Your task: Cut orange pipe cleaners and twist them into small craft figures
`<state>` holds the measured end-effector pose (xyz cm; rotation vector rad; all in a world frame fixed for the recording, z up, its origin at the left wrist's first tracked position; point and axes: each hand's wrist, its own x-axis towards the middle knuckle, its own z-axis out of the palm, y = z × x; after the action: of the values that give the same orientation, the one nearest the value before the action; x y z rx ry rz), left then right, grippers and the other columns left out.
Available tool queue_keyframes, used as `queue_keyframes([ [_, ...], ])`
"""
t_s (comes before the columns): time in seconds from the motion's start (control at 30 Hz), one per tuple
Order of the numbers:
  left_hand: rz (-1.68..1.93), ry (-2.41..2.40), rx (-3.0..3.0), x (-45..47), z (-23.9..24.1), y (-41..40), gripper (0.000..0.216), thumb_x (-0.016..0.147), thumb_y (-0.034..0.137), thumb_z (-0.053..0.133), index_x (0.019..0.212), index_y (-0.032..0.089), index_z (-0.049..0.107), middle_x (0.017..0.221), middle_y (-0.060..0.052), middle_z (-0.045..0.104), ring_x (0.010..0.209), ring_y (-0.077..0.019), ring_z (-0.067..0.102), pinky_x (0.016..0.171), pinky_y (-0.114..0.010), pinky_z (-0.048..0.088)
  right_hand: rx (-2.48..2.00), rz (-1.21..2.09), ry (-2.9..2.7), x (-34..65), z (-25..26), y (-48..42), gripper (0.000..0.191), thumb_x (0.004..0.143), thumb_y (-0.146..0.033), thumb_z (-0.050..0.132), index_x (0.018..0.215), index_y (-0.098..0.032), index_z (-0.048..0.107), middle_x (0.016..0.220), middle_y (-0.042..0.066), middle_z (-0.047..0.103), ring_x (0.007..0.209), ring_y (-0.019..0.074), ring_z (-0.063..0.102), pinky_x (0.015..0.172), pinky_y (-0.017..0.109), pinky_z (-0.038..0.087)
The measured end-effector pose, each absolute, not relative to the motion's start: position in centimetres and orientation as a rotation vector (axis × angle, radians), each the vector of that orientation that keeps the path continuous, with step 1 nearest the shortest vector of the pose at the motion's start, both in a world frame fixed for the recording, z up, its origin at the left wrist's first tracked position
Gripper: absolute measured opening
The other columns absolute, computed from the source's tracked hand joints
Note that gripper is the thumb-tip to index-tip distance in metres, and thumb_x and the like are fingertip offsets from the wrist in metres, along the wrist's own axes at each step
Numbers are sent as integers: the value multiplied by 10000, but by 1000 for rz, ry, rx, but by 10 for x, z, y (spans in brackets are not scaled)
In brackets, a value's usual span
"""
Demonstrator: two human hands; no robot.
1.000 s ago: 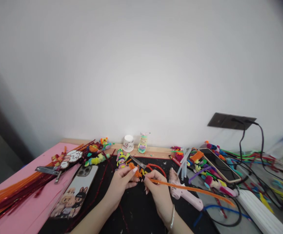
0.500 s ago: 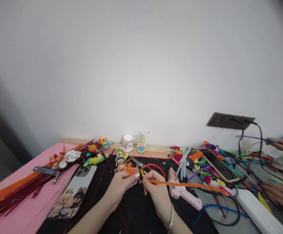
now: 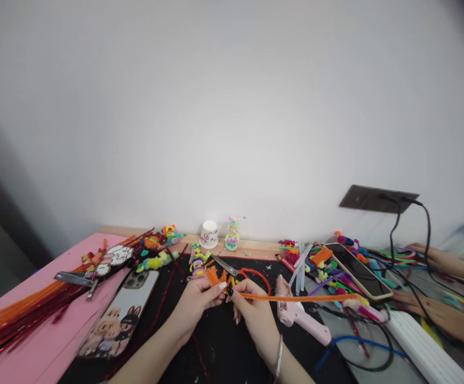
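Observation:
Both hands meet over the black mat (image 3: 220,346). My left hand (image 3: 198,301) is closed in a pinch on a bundle of short orange pipe-cleaner loops (image 3: 213,276). My right hand (image 3: 252,309) pinches a long orange pipe cleaner (image 3: 304,297), whose free length runs off to the right. Where the fingertips come together, the join is partly hidden. Just beyond the hands lie scissors (image 3: 256,273) with red handles. A small yellow, pink and green pipe-cleaner figure (image 3: 197,260) is behind my left hand.
A pink glue gun (image 3: 302,317) lies right of my hands, with a phone (image 3: 362,272) and cables beyond. Another phone (image 3: 130,304) and orange pipe cleaners (image 3: 24,314) lie left. A paper cup (image 3: 208,234) stands by the wall. A co-worker's hands (image 3: 436,314) reach in at right.
The long orange pipe cleaner's free end has swung up and slightly left. My hands have barely moved. The co-worker's hands have moved left, lower over the pile.

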<state>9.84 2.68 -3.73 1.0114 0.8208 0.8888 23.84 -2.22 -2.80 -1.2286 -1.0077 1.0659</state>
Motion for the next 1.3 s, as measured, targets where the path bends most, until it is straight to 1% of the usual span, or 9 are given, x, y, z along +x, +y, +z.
queue_keyframes([
  [0.17, 853, 872, 1025, 95, -27, 26, 398, 626, 492, 814, 670, 130, 655, 628, -5, 659, 616, -120, 612, 630, -228, 496, -1277, 1147, -1101, 239, -33, -22, 471, 769, -609, 606, 576, -181, 558, 475, -19, 555, 332, 73, 396, 345, 195, 286],
  [0.33, 563, 783, 1104, 93, -18, 20, 377, 684, 483, 768, 799, 135, 679, 777, -41, 712, 624, -123, 680, 515, -167, 434, -1317, 1058, -1103, 243, -30, -21, 543, 768, -658, 582, 492, -197, 503, 413, -45, 437, 361, 77, 328, 379, 219, 232],
  [0.47, 448, 674, 1149, 91, -19, 18, 315, 672, 426, 783, 702, 132, 673, 658, -16, 681, 581, -125, 685, 492, -157, 412, -1257, 1052, -1153, 243, -27, -22, 577, 740, -696, 594, 480, -203, 448, 421, -62, 378, 404, 76, 283, 421, 230, 202],
  [0.63, 296, 592, 1174, 86, -23, 17, 266, 663, 370, 775, 617, 122, 694, 579, -25, 674, 493, -108, 643, 483, -169, 418, -1080, 1267, -1289, 238, -32, -26, 553, 829, -666, 522, 561, -182, 540, 471, -21, 494, 427, 99, 389, 438, 230, 243],
  [0.77, 172, 516, 1182, 84, -29, 18, 268, 588, 359, 799, 584, 108, 703, 544, -35, 673, 396, -114, 595, 426, -194, 428, -1058, 1389, -1380, 240, -34, -27, 566, 785, -665, 598, 523, -174, 495, 439, -58, 413, 410, 63, 290, 424, 227, 171],
  [0.93, 84, 461, 1169, 83, -30, 19, 251, 570, 339, 794, 569, 108, 698, 508, -40, 665, 366, -127, 576, 388, -208, 427, -1044, 1566, -1404, 243, -27, -30, 561, 741, -663, 647, 521, -175, 480, 415, -92, 337, 395, 44, 212, 414, 239, 110],
  [1.07, 139, 465, 1161, 83, -28, 19, 307, 599, 401, 783, 599, 107, 695, 537, -44, 674, 358, -116, 568, 376, -197, 412, -1093, 1506, -1270, 242, -23, -30, 547, 741, -635, 658, 505, -189, 446, 407, -92, 341, 389, 44, 207, 417, 242, 104],
  [1.2, 266, 556, 1123, 86, -26, 20, 416, 624, 509, 763, 591, 114, 636, 603, -45, 679, 401, -97, 589, 392, -171, 402, -1115, 1361, -1070, 244, -27, -26, 520, 723, -618, 664, 526, -207, 415, 423, -105, 308, 398, 48, 183, 424, 239, 108],
  [1.3, 380, 699, 1183, 92, -27, 22, 507, 680, 617, 675, 573, 130, 576, 588, -41, 654, 404, -95, 576, 386, -171, 359, -1157, 1204, -973, 246, -30, -23, 502, 729, -613, 642, 543, -219, 392, 448, -102, 303, 420, 58, 184, 431, 241, 114],
])
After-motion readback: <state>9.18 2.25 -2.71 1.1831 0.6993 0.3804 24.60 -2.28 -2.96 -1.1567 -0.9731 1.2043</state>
